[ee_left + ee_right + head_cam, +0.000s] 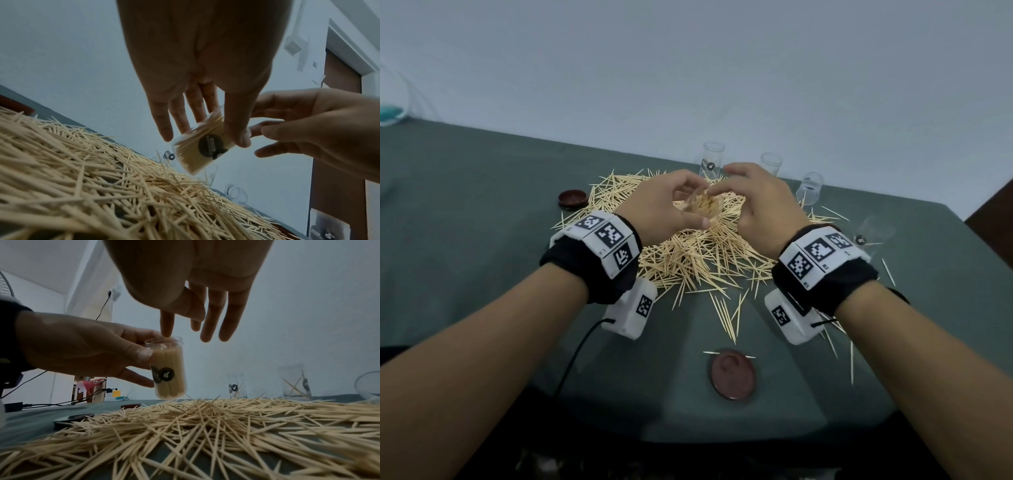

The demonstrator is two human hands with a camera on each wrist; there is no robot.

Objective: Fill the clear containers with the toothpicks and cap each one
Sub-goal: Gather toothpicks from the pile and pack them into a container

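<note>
The left hand (pixel 664 202) grips a clear container (pixel 169 368) packed with toothpicks, held above the toothpick pile (pixel 688 253). The right hand (pixel 760 205), fingers loosely spread, touches its rim with one fingertip. Levelling the sticks before capping seems wise. Behind the pile, the other containers (pixel 713 159) look nearly empty; a cap (pixel 732 373) lies in front of it.

Person, both forearms bare. Left wrist (pixel 592 253): black fabric band carrying white blocks printed with black-and-white square markers; a white camera housing (pixel 630 310) beneath, also marked, with a black cable (pixel 575 356) trailing. Right wrist (pixel 825 263): matching black band, marker blocks and white housing (pixel 789 317).
</note>
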